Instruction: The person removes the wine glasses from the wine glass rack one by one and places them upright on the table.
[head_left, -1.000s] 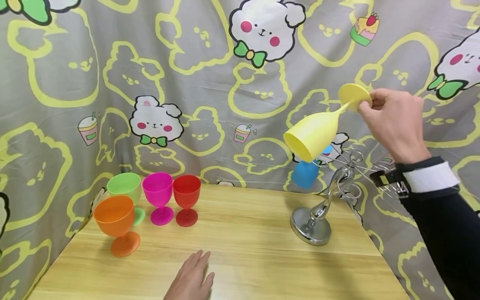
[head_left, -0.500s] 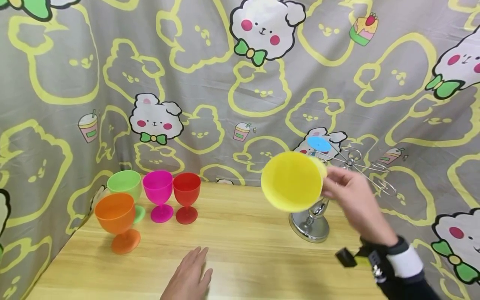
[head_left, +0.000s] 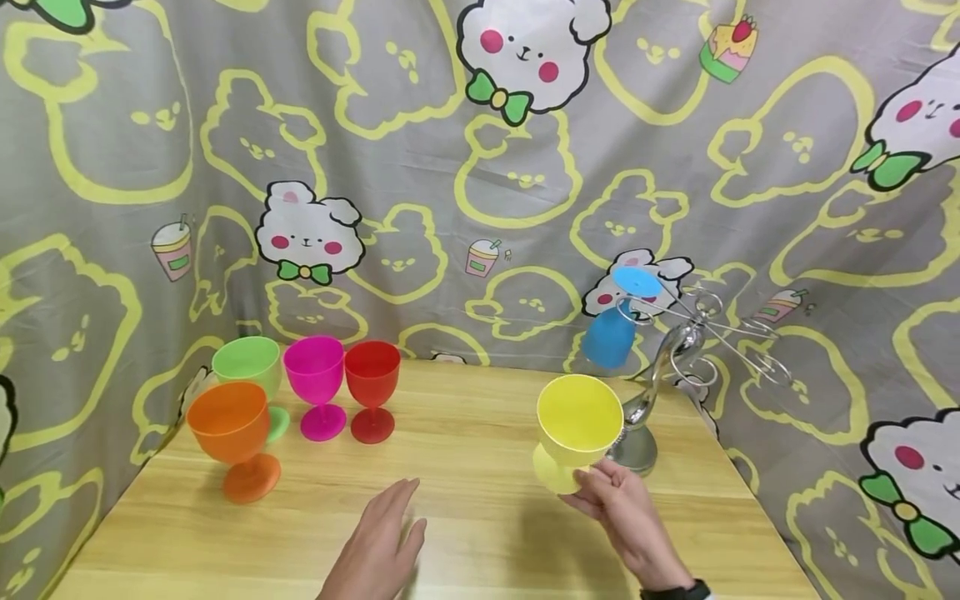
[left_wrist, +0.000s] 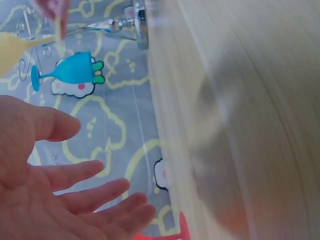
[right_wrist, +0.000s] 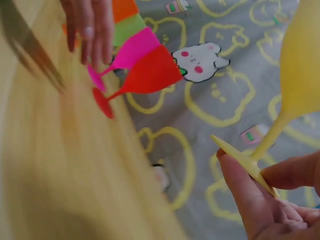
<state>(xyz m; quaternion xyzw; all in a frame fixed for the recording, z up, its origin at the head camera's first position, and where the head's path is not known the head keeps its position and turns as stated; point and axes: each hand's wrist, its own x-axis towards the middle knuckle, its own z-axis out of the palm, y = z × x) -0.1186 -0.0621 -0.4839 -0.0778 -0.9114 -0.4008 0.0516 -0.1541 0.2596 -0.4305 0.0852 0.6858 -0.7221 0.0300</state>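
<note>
My right hand [head_left: 626, 521] pinches the round foot of a yellow goblet [head_left: 576, 425] between thumb and fingers. The goblet is held above the table, bowl upward and tilted a little toward me. In the right wrist view its foot [right_wrist: 245, 162] lies between the thumb and a finger. Over the front of the table hovers my left hand [head_left: 378, 542], fingers extended and holding nothing. A blue goblet [head_left: 609, 337] hangs upside down from the metal glass rack [head_left: 663, 367], behind the yellow one.
At the left stand several upright goblets: orange [head_left: 232, 425], green [head_left: 247, 367], magenta [head_left: 315, 375] and red [head_left: 372, 379]. The rack's wire arms [head_left: 750, 350] reach out to the right. A patterned curtain [head_left: 420, 167] surrounds the wooden table [head_left: 450, 450].
My right hand has brought the yellow goblet down and left from beside the rack and turned it from bowl-down to bowl-up. The left hand has barely moved.
</note>
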